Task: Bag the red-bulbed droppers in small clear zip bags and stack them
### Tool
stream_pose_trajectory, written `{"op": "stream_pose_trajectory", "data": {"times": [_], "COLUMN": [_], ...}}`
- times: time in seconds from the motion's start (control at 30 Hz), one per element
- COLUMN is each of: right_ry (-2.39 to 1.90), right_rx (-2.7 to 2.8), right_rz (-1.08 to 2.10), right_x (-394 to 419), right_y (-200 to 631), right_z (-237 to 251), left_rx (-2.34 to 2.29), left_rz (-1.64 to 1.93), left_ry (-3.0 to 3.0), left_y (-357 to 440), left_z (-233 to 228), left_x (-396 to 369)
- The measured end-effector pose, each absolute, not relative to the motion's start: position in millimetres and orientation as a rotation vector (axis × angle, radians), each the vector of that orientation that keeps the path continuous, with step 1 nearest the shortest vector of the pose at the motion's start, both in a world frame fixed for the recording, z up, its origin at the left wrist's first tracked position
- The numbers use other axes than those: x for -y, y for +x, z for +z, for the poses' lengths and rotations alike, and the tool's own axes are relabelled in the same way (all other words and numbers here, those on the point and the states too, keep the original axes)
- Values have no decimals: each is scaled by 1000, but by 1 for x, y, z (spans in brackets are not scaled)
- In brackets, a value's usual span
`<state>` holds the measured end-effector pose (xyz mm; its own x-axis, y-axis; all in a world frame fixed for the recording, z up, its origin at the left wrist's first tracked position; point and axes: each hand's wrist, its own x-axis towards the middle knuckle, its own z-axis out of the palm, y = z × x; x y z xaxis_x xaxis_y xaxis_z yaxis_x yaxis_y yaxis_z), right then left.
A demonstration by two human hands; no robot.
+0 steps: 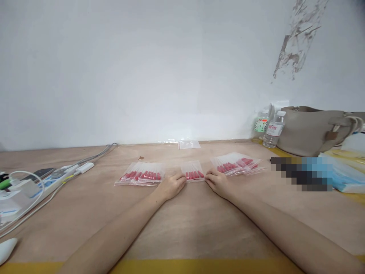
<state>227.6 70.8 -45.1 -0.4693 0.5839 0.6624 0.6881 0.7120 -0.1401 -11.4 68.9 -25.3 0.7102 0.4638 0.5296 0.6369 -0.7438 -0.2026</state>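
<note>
A small clear zip bag (191, 167) with several red capsule-shaped pieces in a row lies flat on the table between my hands. My left hand (172, 185) is closed at the bag's lower left corner, fingertips pressed together on its edge. At the lower right corner my right hand (217, 182) pinches the edge in the same way. To the left of my left hand lies a fanned pile of similar filled bags (142, 173). Another overlapping pile of filled bags (236, 164) spreads out beyond my right hand.
Flat clear bags (189, 144) lie against the wall. On the left are a power strip (53, 182), chargers and cables. Water bottles (274, 130), a grey handbag (310, 129) and a blue package (348, 177) stand or lie to the right, beside a blurred-out patch.
</note>
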Motion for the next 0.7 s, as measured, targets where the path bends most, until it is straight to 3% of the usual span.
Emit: {"op": "stream_pose_trajectory", "data": {"times": [0.33,0.7], "right_ry": [-1108,-1051], "right_rx": [2325,2297], "right_rz": [-581,-542], "right_x": [-59,-61], "right_y": [226,226], "right_z": [-27,-28], "left_rx": [819,816], "left_rz": [-561,-552], "left_ry": [-2483,-2447], "left_y": [-11,-7], "left_z": [-22,-24], "left_x": [-68,-70]}}
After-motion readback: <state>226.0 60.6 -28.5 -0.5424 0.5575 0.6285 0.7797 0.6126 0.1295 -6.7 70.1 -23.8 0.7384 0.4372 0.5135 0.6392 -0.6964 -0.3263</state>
